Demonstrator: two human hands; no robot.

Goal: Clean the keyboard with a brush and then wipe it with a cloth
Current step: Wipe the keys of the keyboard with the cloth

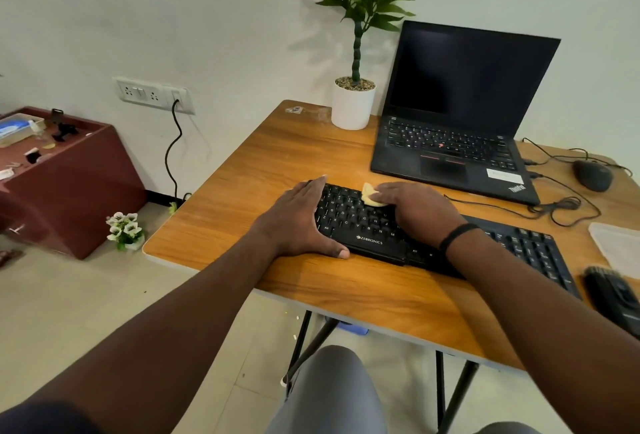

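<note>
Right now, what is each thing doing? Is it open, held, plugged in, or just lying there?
Laptop: lid open, screen dark.
Keyboard: flat on the table, steadied and being wiped.
Cloth: pressed on the keys under the right hand.
Left hand: flat on the keyboard's left end.
Right hand: holds the cloth.
Brush: lying unused at the table's right edge.
Mouse: lying idle beside the laptop.
Wall plug: plugged in.
</note>
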